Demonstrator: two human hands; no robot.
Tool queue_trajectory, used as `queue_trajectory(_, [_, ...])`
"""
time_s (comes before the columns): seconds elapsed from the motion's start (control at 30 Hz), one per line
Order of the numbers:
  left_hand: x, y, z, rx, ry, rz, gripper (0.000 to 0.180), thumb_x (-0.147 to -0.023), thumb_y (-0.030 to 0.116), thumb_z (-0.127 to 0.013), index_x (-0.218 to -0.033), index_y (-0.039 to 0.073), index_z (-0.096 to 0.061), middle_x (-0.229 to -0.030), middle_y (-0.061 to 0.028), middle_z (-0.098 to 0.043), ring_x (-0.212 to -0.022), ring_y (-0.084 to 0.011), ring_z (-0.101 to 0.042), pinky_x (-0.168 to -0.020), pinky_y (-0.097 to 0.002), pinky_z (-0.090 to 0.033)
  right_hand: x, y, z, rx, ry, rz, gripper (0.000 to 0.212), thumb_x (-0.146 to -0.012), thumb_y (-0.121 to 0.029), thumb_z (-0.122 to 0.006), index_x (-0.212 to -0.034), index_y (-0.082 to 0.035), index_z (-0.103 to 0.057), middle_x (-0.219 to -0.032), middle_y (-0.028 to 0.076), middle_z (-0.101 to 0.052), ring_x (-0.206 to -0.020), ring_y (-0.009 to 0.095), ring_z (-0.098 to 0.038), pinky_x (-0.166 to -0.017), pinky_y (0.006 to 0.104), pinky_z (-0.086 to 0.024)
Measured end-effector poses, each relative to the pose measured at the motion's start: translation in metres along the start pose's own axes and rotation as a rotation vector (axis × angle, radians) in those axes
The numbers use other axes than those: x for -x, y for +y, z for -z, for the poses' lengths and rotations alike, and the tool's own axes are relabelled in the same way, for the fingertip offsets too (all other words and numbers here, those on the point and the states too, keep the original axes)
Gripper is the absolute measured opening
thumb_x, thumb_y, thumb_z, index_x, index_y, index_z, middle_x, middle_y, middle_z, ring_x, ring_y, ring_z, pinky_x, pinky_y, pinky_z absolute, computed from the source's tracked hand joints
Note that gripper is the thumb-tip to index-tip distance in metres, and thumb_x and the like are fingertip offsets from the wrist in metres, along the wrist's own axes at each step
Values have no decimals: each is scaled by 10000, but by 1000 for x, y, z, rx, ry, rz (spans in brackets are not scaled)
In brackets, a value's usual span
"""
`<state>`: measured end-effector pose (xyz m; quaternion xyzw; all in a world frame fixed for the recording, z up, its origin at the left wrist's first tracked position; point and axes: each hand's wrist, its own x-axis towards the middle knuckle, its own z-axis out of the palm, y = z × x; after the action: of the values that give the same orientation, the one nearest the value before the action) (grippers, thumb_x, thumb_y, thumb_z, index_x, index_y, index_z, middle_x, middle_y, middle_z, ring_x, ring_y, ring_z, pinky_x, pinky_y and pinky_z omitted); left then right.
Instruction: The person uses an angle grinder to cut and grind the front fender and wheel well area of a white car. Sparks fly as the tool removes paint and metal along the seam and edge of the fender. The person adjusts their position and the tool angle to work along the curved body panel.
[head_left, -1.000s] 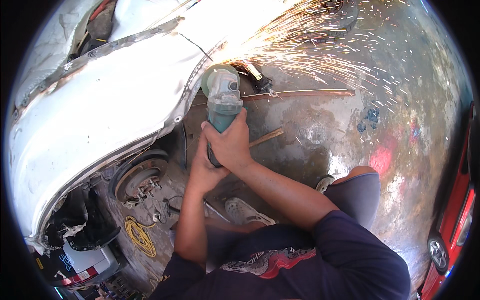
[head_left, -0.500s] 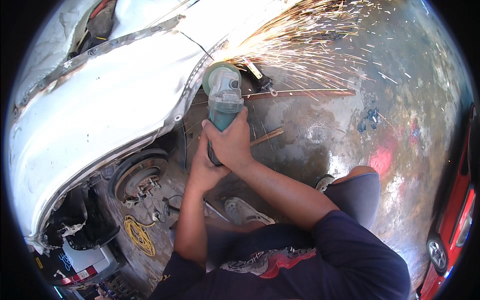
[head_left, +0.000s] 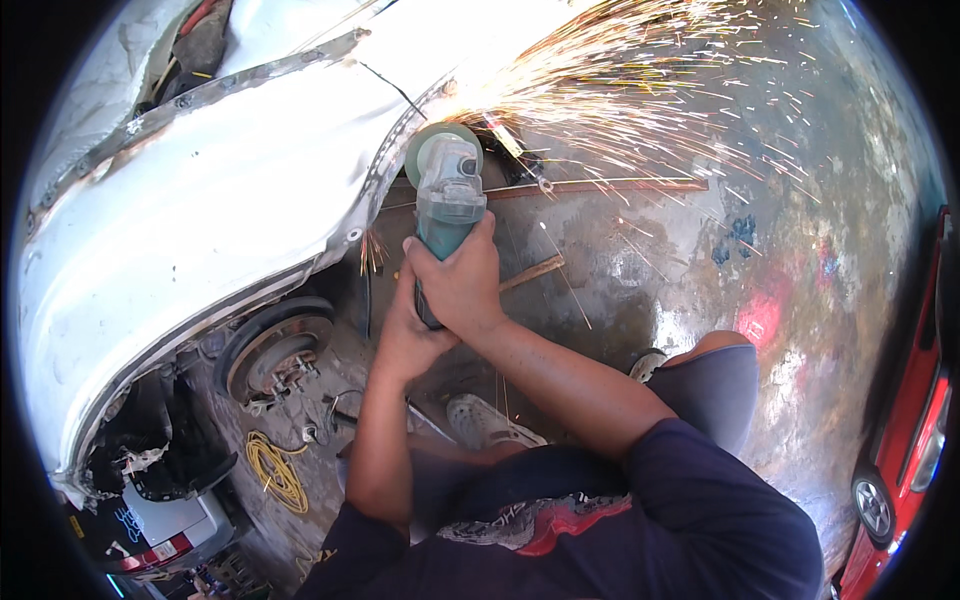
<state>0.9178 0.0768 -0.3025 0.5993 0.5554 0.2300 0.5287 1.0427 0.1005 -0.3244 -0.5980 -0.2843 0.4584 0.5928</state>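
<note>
From my remote seat I count two hands on one angle grinder [head_left: 452, 195]: the right hand [head_left: 468, 285] has its grip clamped around the body, and the left hand [head_left: 405, 335] has its grip closed around the lower end, fingers partly hidden. The grinder's single green disc [head_left: 418, 150] is at the edge of one white body panel [head_left: 230, 200], throwing one wide fan of sparks [head_left: 610, 100] rightward; glare hides the contact. Below the panel I see one brake rotor [head_left: 268, 358] and one yellow coiled cord [head_left: 272, 478]. One wooden stick [head_left: 532, 272] lies on the floor [head_left: 600, 340] near the right hand; one red car [head_left: 908, 430] stands far right.
</note>
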Motion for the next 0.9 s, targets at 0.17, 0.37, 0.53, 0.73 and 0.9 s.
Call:
queue_trajectory(0.17, [0,-7,1,-46,5,-4,1307,-630,52,-914,-1735,49,-215,-1611,-121,-521,-1485,-240,-504,-1240,-367,-379,-1,1,0,-38,-19,0,627,-867,-234,-843,-1230,82,-440,-1057,338,-720,-1001,512,-744,-890,534,-579])
queue_trajectory(0.37, [1,-1,2,-80,10,17,1301,-629,66,-919,-1730,36,-227,-1614,-128,-529,-1495,-235,-496,-1246,-369,-371,1,-1,1,-28,-23,6,615,-874,-231,-839,-1226,76,-440,-1057,334,-721,-1001,509,-746,-886,537,-579])
queue_trajectory(0.53, [2,3,0,-175,37,4,1300,-625,65,-917,-1726,25,-227,-1622,-135,-525,-1495,-238,-499,-1251,-371,-368,-1,1,1,-38,-28,27,617,-876,-234,-839,-1225,76,-435,-1054,334,-723,-993,513,-746,-885,541,-578])
queue_trajectory(0.73, [3,-2,-1,-68,7,20,1330,-612,62,-919,-1733,17,-206,-1658,-147,-489,-1519,-258,-480,-1264,-376,-351,3,-6,4,10,-35,-65,651,-854,-268,-854,-1258,88,-487,-1081,289,-735,-1015,409,-764,-910,476,-581])
queue_trajectory(0.9, [3,3,-3,-54,24,7,1334,-611,62,-921,-1737,27,-206,-1660,-150,-487,-1530,-258,-467,-1272,-383,-338,1,1,2,-13,-13,5,630,-864,-241,-849,-1219,84,-442,-1038,342,-722,-989,521,-745,-884,539,-582])
